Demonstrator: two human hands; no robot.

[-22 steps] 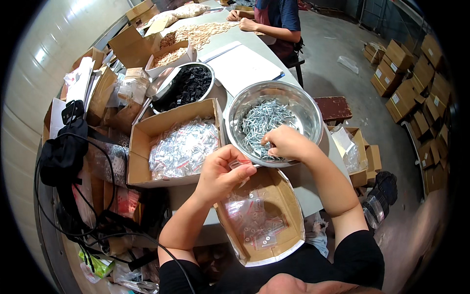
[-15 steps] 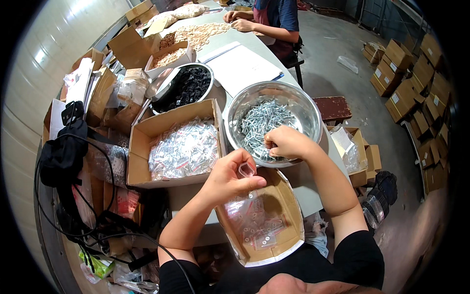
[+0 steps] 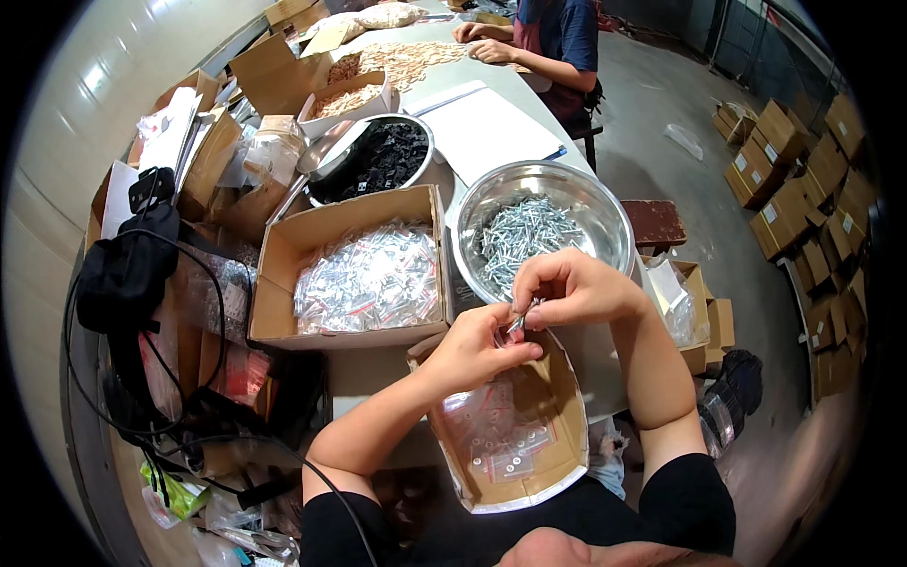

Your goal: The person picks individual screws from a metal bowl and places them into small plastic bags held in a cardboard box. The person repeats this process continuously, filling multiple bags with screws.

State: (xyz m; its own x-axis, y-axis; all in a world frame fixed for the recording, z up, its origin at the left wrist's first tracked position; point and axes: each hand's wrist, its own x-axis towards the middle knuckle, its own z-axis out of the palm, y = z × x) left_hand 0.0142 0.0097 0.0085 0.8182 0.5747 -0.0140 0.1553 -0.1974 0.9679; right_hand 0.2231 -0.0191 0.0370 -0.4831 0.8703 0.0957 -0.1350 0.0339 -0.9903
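Observation:
My left hand (image 3: 472, 348) pinches a small clear plastic bag (image 3: 516, 336), mostly covered by the fingers. At its mouth my right hand (image 3: 581, 288) has its fingertips closed on a few silvery screws (image 3: 522, 321). Both hands meet just above the far end of a shallow cardboard tray (image 3: 559, 444). Flat zip bags (image 3: 482, 416) lie in that tray, some with small white round pieces. Beyond my right hand stands a steel bowl (image 3: 619, 231) with a heap of screws (image 3: 529, 227). Left of it, a cardboard box (image 3: 276, 293) holds many filled bags (image 3: 368, 279).
Behind the box sits a bowl of black parts (image 3: 387, 156) with a metal scoop (image 3: 331, 156). Papers (image 3: 491, 128) lie beside it. Across the table a co-worker's hands (image 3: 482, 42) are near small wooden pieces (image 3: 416, 61). A black cable (image 3: 321, 472) hangs at left.
My right hand has come out of the screw bowl toward me, bringing screws to the bag in my left hand. The view has shifted slightly.

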